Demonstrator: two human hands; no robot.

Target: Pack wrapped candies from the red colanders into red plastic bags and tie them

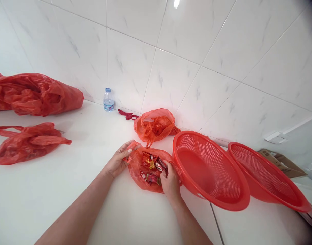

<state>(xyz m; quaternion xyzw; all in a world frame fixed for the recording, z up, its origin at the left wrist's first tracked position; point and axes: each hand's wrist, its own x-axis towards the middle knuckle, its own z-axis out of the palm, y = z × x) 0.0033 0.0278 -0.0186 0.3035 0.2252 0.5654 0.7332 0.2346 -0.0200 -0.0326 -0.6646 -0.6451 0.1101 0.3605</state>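
Note:
A red plastic bag (143, 184) lies on the white table with its mouth spread wide. My left hand (120, 159) pinches the bag's left rim between thumb and fingers. Inside the bag are several small wrapped snacks, among them a red and gold packet (147, 160) and a pink and green packet (153, 179). My right hand (170, 178) reaches into the right side of the bag, its fingers closed on a dark red wrapped snack (160, 165) with white lettering. Part of that wrapper is hidden by the fingers.
Two red plastic colanders (197, 166) stand tilted at the right. A crumpled red bag (156, 127) lies behind the open one, beside a dark red ribbon (127, 114). A water bottle (108, 100) stands by the tiled wall. More red bags (33, 143) lie left; a cardboard box (282, 163) sits far right.

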